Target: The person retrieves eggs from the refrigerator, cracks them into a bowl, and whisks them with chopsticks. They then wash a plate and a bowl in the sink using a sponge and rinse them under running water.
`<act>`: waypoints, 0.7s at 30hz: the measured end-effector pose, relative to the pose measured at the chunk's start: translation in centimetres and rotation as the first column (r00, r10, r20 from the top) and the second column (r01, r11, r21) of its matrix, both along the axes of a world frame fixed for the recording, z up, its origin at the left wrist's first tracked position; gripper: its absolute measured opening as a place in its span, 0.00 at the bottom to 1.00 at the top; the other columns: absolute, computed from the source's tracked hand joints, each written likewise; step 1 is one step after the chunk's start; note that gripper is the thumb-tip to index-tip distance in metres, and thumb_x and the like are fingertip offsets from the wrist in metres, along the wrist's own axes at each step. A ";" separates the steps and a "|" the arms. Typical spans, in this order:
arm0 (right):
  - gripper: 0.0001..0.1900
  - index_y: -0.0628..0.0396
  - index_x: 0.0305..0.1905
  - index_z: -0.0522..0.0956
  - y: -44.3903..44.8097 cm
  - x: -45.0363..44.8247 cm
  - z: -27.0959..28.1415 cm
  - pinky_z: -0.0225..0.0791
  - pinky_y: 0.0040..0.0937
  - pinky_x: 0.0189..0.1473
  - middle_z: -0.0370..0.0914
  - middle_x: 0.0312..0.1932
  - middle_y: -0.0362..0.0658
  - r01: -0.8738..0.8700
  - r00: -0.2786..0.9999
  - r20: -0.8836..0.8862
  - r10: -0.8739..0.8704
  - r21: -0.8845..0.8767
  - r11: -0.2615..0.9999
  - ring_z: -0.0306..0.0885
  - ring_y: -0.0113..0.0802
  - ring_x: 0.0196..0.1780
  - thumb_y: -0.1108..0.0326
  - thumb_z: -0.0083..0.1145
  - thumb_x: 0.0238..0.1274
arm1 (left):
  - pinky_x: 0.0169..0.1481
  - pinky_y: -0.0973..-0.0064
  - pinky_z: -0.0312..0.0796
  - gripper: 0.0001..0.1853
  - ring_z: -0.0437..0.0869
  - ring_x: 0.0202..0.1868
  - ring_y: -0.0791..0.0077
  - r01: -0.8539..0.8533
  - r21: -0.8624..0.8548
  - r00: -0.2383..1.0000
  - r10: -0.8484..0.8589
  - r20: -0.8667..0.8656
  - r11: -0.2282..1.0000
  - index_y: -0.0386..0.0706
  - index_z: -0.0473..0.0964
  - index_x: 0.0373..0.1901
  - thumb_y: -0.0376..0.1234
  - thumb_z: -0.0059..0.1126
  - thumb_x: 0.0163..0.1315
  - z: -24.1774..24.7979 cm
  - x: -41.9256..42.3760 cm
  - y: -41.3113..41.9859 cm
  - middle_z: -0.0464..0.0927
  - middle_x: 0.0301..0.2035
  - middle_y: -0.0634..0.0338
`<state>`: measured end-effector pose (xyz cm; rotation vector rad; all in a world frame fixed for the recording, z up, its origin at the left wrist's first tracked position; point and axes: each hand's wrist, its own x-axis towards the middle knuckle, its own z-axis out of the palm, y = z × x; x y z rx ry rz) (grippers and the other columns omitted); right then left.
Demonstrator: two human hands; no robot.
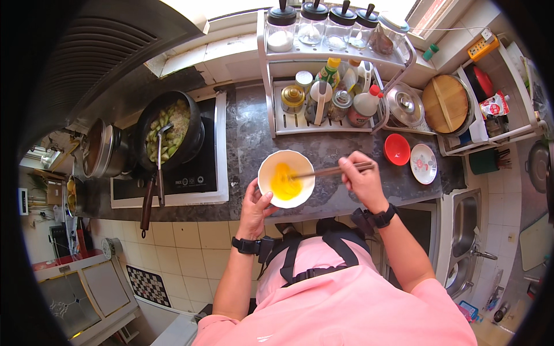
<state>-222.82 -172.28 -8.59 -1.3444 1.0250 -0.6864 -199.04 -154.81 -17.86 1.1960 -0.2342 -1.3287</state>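
Observation:
My left hand (256, 207) grips the lower left rim of a white bowl (306, 163), which is tilted over the counter's front edge. Yellow beaten egg (286, 182) lies in the bowl. A pair of wooden chopsticks (324, 171) is held in my right hand (360, 175), to the right of the bowl, with the tips in the egg. Left of the hands, a dark wok (194, 112) stands on the black cooktop (190, 173), holding chopped green vegetables (171, 138). A metal spatula (159, 151) rests in it, its handle over the wok's near rim.
A two-tier rack (320, 129) with jars and bottles stands behind the bowl. Right of my right hand sit a red bowl (396, 149) and a small patterned plate (423, 164). A sink (465, 225) is farther right; a lidded pot (97, 147) stands left of the wok.

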 end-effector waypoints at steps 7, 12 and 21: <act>0.16 0.54 0.28 0.74 0.2 -0.1 0.9 0.59 0.21 0.20 0.74 0.18 0.34 -0.103 0.995 -0.008 0.103 0.045 0.994 0.67 0.18 0.19 0.62 0.61 0.73 | 0.52 0.65 0.84 0.36 0.85 0.56 0.67 -0.029 0.017 0.999 0.029 -0.015 0.999 0.45 0.59 0.74 0.34 0.66 0.67 0.0 0.1 -0.1 0.78 0.59 0.56; 0.15 0.54 0.29 0.74 0.1 -0.3 0.6 0.56 0.21 0.19 0.73 0.17 0.35 -0.122 0.992 0.018 0.121 0.044 0.992 0.66 0.18 0.18 0.61 0.61 0.73 | 0.52 0.65 0.84 0.36 0.85 0.55 0.67 -0.032 0.023 0.999 0.033 -0.021 0.999 0.45 0.59 0.74 0.33 0.66 0.67 0.3 -0.1 -0.1 0.78 0.58 0.56; 0.16 0.54 0.28 0.74 -0.4 0.3 0.6 0.60 0.21 0.22 0.73 0.17 0.34 0.026 0.999 0.031 -0.026 -0.006 1.000 0.68 0.18 0.19 0.62 0.60 0.74 | 0.48 0.67 0.87 0.36 0.88 0.53 0.63 -0.053 -0.001 0.999 0.053 0.011 0.999 0.44 0.58 0.75 0.36 0.65 0.68 -0.3 -0.2 -0.3 0.77 0.59 0.54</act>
